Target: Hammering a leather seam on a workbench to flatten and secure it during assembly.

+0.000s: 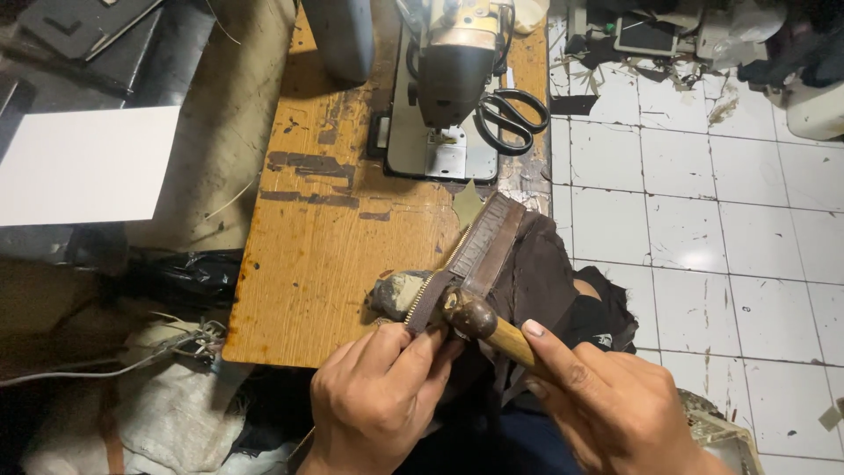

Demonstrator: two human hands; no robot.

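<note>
Your left hand (378, 400) has its grip pinched shut on the near end of the zipper strip (475, 259), holding it down over a small grey stone (396, 293) at the front edge of the wooden surface (325, 264). Your right hand (607, 405) is wrapped tight around the wooden handle of a hammer (479, 321), whose dark round head sits right on the zipper just beside your left fingers. The strip runs diagonally up toward the sewing machine (453, 79), with dark brown fabric (545, 281) hanging off the surface edge to its right. Black scissors (514, 119) lie next to the machine, white tiled floor (703, 220) beyond.
</note>
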